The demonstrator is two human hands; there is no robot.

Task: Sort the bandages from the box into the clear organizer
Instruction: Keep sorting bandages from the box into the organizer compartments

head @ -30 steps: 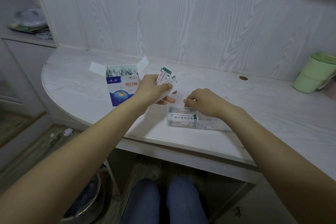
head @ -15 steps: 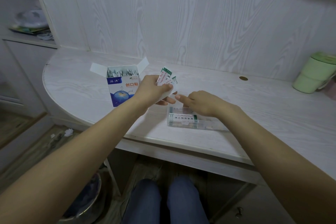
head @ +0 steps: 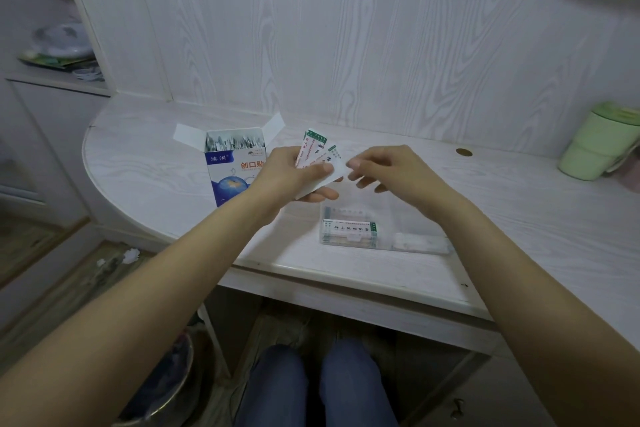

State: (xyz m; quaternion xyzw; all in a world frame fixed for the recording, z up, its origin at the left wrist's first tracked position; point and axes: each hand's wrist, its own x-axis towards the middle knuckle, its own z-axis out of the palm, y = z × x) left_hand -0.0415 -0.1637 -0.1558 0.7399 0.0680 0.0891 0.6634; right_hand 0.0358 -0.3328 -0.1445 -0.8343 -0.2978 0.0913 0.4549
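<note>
The left hand (head: pixel 289 174) is gripping a fanned stack of bandages (head: pixel 317 153) above the tabletop (head: pixel 519 215), while the right hand (head: pixel 391 168) is pinching the frontmost one, between the open box (head: pixel 235 166) and the clear organizer (head: pixel 377 232) (already holding some bandages).

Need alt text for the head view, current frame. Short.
A person's left hand holds a fan of wrapped bandages above a white desk while the right hand pinches the edge of one. An open blue bandage box stands left; a clear organizer holding bandages lies nearer.
</note>
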